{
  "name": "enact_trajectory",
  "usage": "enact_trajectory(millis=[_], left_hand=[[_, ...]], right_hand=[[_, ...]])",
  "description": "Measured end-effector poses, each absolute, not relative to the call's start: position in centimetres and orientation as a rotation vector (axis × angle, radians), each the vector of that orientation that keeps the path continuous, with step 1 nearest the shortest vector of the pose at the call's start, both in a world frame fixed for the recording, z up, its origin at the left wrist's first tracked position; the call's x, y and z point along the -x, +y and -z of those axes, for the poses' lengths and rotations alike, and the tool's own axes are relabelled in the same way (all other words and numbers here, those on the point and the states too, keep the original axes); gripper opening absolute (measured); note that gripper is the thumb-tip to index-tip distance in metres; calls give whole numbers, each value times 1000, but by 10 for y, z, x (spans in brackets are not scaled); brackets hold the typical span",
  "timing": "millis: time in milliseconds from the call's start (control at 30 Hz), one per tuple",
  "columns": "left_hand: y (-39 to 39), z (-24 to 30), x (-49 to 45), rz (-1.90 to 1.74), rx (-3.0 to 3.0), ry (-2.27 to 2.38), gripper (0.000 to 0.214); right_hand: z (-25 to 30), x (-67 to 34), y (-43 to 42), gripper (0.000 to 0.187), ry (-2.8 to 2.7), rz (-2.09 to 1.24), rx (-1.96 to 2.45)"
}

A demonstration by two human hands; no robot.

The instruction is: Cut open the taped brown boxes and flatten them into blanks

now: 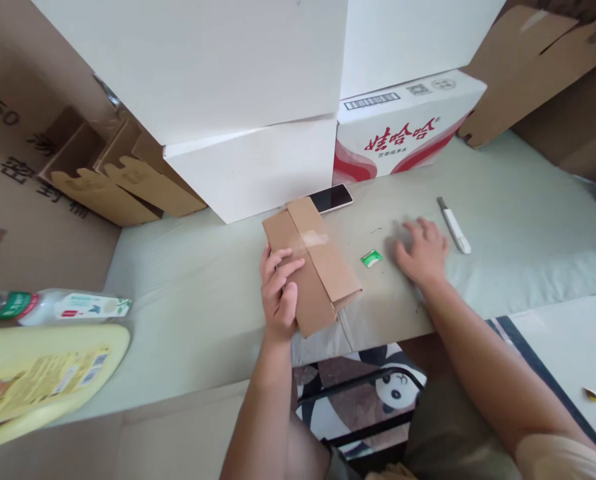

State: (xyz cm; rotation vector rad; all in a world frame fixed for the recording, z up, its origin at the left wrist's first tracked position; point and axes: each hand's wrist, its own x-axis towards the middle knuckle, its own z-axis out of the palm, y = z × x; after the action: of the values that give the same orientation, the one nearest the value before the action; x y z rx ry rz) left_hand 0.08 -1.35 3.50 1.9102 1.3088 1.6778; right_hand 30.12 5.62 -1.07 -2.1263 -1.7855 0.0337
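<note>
A small brown cardboard box (pixel 312 263) lies tilted near the front edge of the covered table. My left hand (pixel 281 290) grips it by the left side, fingers spread over its top. A strip of clear tape crosses the top flap. Over the table to the right is my right hand (pixel 423 252), slightly blurred, fingers apart and nothing in it. Just right of that hand lies a white utility knife (pixel 454 227). Between the box and my right hand is a small green packet (pixel 371 258). A phone (pixel 332 199) lies behind the box, partly covered by it.
White cartons (pixel 258 167) are stacked at the back, beside a red-and-white carton (pixel 403 133). Open brown cardboard boxes (pixel 123 187) stand at the left. A yellow jug (pixel 53 373) and a plastic bottle (pixel 53 307) lie at the left edge. Below the table is a panda-print surface (pixel 398 390).
</note>
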Motion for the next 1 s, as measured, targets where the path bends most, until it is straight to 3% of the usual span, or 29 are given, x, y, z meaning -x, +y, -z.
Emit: enact_trajectory(millis=[100,233,467,600,733,900,1000], left_hand=[[-14,-33,0,-1665,-1903,1328,33],[-15,-31,3,-1705,-1858,1339,32],[-9,-34,-5,-1728,-1873,1337,31],[-9,-34,-6,-1714,-1901,1339,31],[-12,-33,-8,-1700,-1939,1345,33],[-20,-33,-23,-1719,-1943,1423,35],[-25,-34,-37,-1736,-1978,1478,35]], right_hand=[[2,-325,56,68,-1502,113,2306],[9,-356,55,75,-1486,-31,2468],[16,-352,69,38,-1786,10,2206],[7,-337,69,40,-1834,20,2150],[-9,-312,43,49,-1674,-334,1702],[-38,-270,3,17,-1479,-1189,892],[-46,-255,1,20,-1327,-1238,741]])
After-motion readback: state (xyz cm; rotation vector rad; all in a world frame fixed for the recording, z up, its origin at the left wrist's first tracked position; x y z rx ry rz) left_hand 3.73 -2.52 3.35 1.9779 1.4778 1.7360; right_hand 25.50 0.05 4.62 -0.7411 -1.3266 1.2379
